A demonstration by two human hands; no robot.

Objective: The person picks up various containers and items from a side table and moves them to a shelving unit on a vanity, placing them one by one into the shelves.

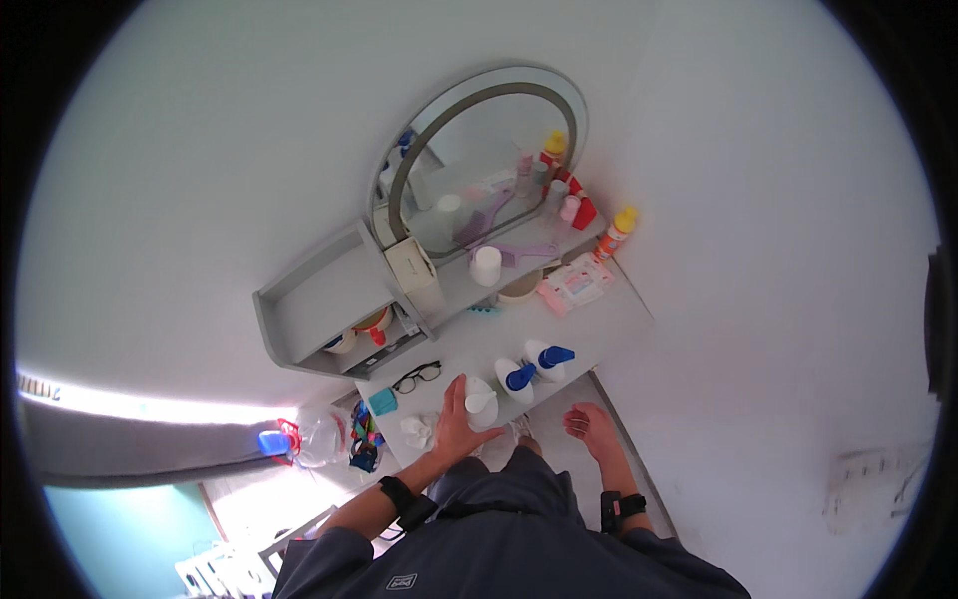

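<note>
My left hand (451,428) curves around a white pump bottle (483,412) at the table's front edge, with the thumb on the near side and the fingers along its left. To the right of it stand two white bottles with blue tops, a nearer one (514,382) and a farther one (547,358). Loosely curled and holding nothing, my right hand (588,427) hangs in front of the table, apart from everything. Left of the pump bottle lie a crumpled white tissue (419,430), a teal packet (383,402) and black-framed glasses (417,376).
A round mirror (479,161) leans at the back behind a white jar (486,267) and a purple comb (528,253). A wipes pack (578,281) and a yellow-capped bottle (617,233) are at the right. Grey shelves (329,292) and a large plastic jug (318,436) are at left.
</note>
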